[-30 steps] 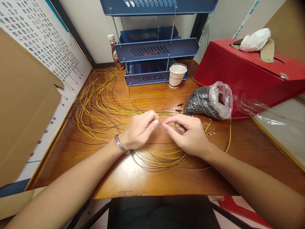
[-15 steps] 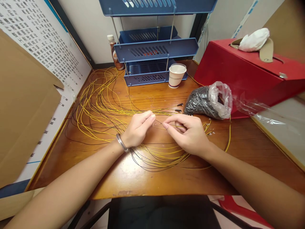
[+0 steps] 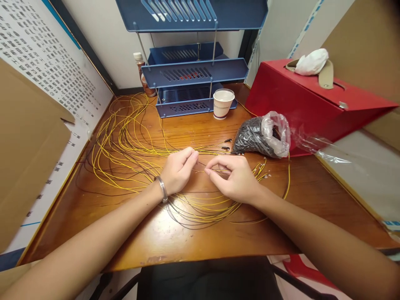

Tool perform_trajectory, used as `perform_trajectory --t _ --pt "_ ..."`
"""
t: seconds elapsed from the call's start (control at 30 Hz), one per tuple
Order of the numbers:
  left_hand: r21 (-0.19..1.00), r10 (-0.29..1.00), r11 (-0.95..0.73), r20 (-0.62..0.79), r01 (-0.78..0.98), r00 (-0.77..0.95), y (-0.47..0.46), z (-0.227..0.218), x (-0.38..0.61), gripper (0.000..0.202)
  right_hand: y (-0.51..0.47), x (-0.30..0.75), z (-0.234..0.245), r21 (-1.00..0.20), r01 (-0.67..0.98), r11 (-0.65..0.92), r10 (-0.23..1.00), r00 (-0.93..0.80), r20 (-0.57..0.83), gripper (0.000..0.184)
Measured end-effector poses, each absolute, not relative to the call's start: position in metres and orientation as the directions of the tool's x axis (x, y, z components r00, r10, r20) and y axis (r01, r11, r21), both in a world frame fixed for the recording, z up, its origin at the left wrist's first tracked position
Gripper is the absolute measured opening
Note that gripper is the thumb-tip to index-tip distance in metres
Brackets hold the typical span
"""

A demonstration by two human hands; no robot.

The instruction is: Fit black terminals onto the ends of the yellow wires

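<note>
Many thin yellow wires (image 3: 125, 146) lie looped across the wooden desk (image 3: 200, 233), mixed with a few dark ones. My left hand (image 3: 178, 170), with a metal bracelet on its wrist, pinches a thin wire between thumb and forefinger. A short gap to the right, my right hand (image 3: 233, 177) pinches the same wire; its other fingers are curled. Both hands rest on the desk over the wire loops. Just beyond my right hand lies a clear plastic bag (image 3: 262, 135) full of small black parts.
A blue stacked letter tray (image 3: 193, 73) stands at the back with a paper cup (image 3: 223, 103) and a bottle (image 3: 141, 73) beside it. A red box (image 3: 312, 104) fills the right side. Brown cardboard (image 3: 28, 166) leans at the left under a printed chart.
The view has shifted down and left a little. My left hand drew back slightly from my right one; both pinches stay closed on the wire.
</note>
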State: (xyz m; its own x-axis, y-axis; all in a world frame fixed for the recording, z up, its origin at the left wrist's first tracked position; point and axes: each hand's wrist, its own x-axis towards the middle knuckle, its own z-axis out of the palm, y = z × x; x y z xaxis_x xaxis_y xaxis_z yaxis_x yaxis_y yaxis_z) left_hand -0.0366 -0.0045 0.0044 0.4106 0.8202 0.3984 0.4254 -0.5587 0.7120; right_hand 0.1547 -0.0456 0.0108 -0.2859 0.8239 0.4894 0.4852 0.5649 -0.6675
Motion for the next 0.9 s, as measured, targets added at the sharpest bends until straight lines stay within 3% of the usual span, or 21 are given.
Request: perform_trajectory --t 0.17,0.33,0.43,0.57,0.67,0.9 --pt "0.609 0.768 -0.639 0.474 0.47 0.431 0.021 0.041 -0.017 0.031 -0.04 0.155 0.006 -0.742 0.533 0.407 0.913 -0.246 0.325 0.011" --pt "0.398 0.553 -0.828 0.472 0.394 0.687 0.05 0.077 0.057 0.007 -0.036 0.155 0.002 -0.764 0.525 0.375 0.927 -0.233 0.295 0.011" --pt "0.367 0.475 -0.868 0.415 0.335 0.776 0.052 0.088 0.105 0.013 -0.035 0.156 0.001 -0.756 0.541 0.368 0.93 -0.23 0.288 0.01" --pt "0.193 0.505 -0.862 0.246 0.469 0.827 0.051 0.092 0.143 0.046 -0.035 0.157 0.003 -0.744 0.558 0.367 0.93 -0.222 0.292 0.006" --pt "0.096 0.541 -0.841 0.201 0.533 0.817 0.058 0.088 0.152 0.018 -0.036 0.156 0.004 -0.737 0.568 0.365 0.931 -0.229 0.284 0.007" --pt "0.116 0.552 -0.834 0.136 0.54 0.823 0.073 0.069 0.161 0.023 -0.04 0.152 0.0 -0.73 0.549 0.408 0.912 -0.29 0.291 0.005"
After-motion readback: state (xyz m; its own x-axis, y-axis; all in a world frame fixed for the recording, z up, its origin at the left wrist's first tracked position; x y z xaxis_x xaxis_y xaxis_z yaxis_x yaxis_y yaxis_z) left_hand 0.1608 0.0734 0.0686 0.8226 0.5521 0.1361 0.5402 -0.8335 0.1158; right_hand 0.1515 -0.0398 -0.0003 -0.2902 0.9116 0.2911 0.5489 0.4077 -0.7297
